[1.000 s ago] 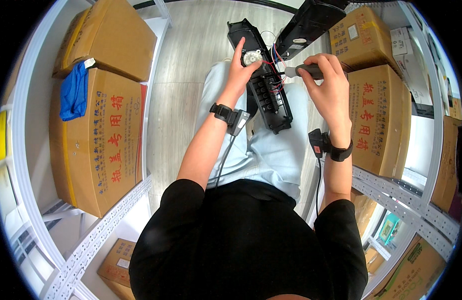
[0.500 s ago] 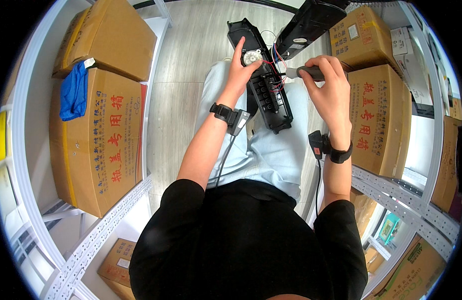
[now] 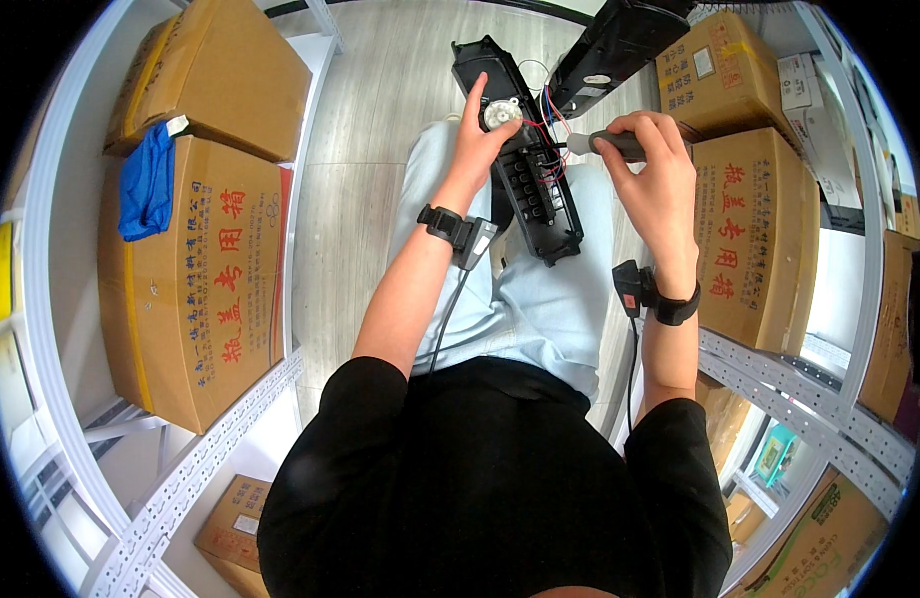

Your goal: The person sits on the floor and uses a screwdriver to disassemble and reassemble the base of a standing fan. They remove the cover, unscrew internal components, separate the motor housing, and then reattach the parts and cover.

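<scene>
A long black plastic housing (image 3: 552, 237) rests across my thighs, its inner side up, with a white round gear part (image 3: 501, 115) set in its upper half. My left hand (image 3: 474, 149) grips the housing's left side, index finger stretched along it and thumb by the gear part; its other fingers are hidden. In my right hand (image 3: 654, 164) is a screwdriver (image 3: 619, 146) with a grey handle, held level and pointing left at the housing's middle. Its tip is hard to make out among the thin red wires (image 3: 553, 171) there.
Beyond the housing stands a larger black casing (image 3: 619, 55), joined to it by coloured wires. Metal shelves with cardboard boxes (image 3: 196, 289) flank me on the left, with more boxes (image 3: 749, 239) on the right. A blue cloth (image 3: 148, 184) hangs over a left box.
</scene>
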`<action>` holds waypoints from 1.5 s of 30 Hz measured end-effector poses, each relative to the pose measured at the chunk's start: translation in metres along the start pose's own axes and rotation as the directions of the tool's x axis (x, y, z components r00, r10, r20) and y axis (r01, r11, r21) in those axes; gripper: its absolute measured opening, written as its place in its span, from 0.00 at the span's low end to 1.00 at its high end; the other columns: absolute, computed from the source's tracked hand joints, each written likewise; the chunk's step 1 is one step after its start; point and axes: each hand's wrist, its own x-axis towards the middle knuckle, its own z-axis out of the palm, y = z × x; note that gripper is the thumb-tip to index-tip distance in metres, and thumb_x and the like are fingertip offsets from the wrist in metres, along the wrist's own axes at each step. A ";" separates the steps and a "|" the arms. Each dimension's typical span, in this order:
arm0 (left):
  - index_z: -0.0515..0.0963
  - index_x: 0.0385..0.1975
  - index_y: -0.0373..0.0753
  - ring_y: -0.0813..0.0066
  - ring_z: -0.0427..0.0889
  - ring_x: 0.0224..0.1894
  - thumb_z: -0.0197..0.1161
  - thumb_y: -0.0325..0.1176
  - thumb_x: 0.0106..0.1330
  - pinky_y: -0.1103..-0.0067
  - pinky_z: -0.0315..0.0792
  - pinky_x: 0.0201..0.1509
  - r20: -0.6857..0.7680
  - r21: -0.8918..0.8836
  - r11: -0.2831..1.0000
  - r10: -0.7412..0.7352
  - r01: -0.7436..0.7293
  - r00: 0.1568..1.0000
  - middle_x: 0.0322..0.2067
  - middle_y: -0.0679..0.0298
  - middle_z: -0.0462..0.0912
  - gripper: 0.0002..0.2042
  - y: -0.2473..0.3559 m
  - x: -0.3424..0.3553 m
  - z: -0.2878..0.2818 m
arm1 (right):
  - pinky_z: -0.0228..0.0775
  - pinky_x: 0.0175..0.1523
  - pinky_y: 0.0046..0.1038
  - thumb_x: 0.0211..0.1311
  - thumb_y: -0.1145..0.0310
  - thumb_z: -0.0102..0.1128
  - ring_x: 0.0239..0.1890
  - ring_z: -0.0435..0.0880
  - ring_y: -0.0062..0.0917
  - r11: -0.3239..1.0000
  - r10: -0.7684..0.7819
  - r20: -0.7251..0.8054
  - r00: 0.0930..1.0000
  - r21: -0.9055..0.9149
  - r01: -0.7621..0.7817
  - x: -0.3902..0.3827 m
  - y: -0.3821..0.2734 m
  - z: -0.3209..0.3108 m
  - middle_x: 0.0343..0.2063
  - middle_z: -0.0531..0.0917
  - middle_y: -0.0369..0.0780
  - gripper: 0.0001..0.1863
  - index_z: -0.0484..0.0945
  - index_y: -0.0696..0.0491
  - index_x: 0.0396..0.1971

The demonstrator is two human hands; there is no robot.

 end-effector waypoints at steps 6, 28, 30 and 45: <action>0.54 0.72 0.46 0.75 0.74 0.55 0.67 0.20 0.57 0.77 0.70 0.60 -0.010 0.031 0.999 0.004 -0.003 1.000 0.63 0.61 0.66 0.42 0.002 0.000 0.001 | 0.78 0.39 0.29 0.55 0.73 0.68 0.35 0.86 0.31 0.999 -0.018 -0.003 1.000 -0.029 0.018 -0.002 -0.001 0.001 0.37 0.80 0.39 0.09 0.78 0.54 0.35; 0.54 0.73 0.47 0.77 0.76 0.50 0.66 0.19 0.57 0.79 0.71 0.56 -0.004 0.009 1.000 0.011 -0.011 1.000 0.57 0.62 0.71 0.43 0.006 -0.002 0.004 | 0.78 0.36 0.37 0.57 0.73 0.66 0.32 0.84 0.40 0.977 -0.040 0.076 0.996 -0.208 0.055 0.002 -0.011 0.004 0.43 0.77 0.43 0.15 0.77 0.50 0.44; 0.54 0.73 0.47 0.77 0.75 0.51 0.66 0.18 0.57 0.79 0.71 0.57 -0.001 0.005 1.000 -0.003 0.003 1.000 0.57 0.62 0.71 0.43 0.007 -0.003 0.004 | 0.78 0.36 0.37 0.57 0.73 0.66 0.32 0.84 0.41 0.980 -0.040 0.112 0.993 -0.188 0.061 0.002 -0.011 0.001 0.43 0.77 0.43 0.15 0.77 0.49 0.45; 0.75 0.58 0.39 0.79 0.77 0.50 0.63 0.24 0.61 0.81 0.69 0.57 0.022 0.008 0.999 -0.033 0.033 0.999 0.52 0.65 0.78 0.22 0.005 -0.003 0.000 | 0.77 0.45 0.31 0.53 0.80 0.66 0.42 0.83 0.35 0.995 -0.100 -0.044 0.994 -0.010 0.099 0.002 -0.014 -0.020 0.43 0.78 0.40 0.14 0.78 0.53 0.41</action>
